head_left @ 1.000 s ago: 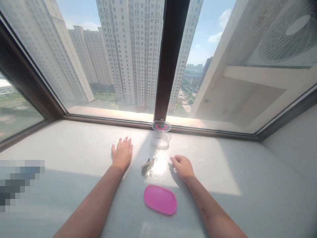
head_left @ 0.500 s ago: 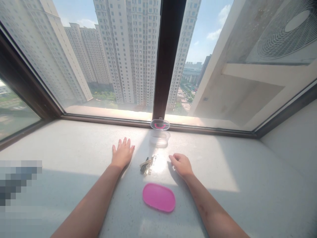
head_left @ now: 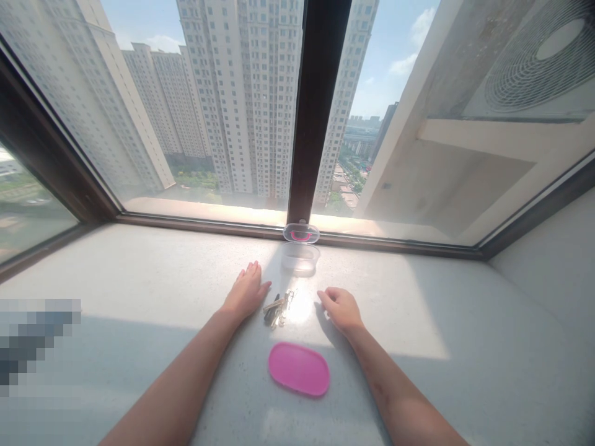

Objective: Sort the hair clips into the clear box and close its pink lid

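Observation:
My left hand (head_left: 246,289) lies open on the pale stone sill (head_left: 139,291), fingers stretched together, its thumb just left of a bunch of keys (head_left: 277,308). To the right of the keys rests my right hand (head_left: 340,306), fingers loosely curled and nothing visible in them. A pink oval lid (head_left: 299,369) lies flat between my forearms, nearer to me. Beyond the keys, against the window frame, stands a small clear plastic box (head_left: 300,257) with its clear lid (head_left: 301,233) raised; something pink shows in that lid.
The dark window frame (head_left: 317,111) and glass close off the far side of the sill. A grey wall (head_left: 553,260) rises at the right. A blurred patch covers the lower left. Sunlight falls on the sill's middle and right.
My left hand has slid right along the sill, from well left of the keys to right beside them. The right hand, keys, lid and box stay put.

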Motion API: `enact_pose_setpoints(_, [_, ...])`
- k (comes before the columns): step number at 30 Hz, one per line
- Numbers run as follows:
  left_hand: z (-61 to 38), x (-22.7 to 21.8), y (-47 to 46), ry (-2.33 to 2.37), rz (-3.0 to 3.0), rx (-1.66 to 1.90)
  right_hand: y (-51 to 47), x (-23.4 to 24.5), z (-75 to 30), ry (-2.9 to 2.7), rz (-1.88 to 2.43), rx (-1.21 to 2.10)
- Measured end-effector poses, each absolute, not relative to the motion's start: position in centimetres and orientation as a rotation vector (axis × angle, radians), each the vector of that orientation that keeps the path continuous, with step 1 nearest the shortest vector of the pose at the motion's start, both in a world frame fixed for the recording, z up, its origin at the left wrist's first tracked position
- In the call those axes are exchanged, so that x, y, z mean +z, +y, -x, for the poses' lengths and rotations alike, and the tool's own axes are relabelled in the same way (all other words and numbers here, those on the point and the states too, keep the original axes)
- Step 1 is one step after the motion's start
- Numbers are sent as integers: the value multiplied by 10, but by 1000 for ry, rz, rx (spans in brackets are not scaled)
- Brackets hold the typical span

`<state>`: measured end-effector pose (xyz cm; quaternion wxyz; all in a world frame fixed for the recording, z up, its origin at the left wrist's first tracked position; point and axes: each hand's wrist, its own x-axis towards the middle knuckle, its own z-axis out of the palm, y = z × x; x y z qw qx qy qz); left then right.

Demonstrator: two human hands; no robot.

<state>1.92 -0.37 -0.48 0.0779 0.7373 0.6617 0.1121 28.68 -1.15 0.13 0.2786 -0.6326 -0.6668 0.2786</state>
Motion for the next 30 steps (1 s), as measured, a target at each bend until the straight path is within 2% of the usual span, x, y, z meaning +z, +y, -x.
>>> enact_pose_setpoints(9, [-31,7,-12,1589,-2297,451,-12,2,-286,-1796,1691,732])
enact_pose_setpoints(17, [-29,9,-14,1393,-2170,639,-12,3,-286,-1792,1696,744])
enact_pose_setpoints(30, [-30,14,-20,1127,-2138,700,-12,2,-286,-1798,1706,726])
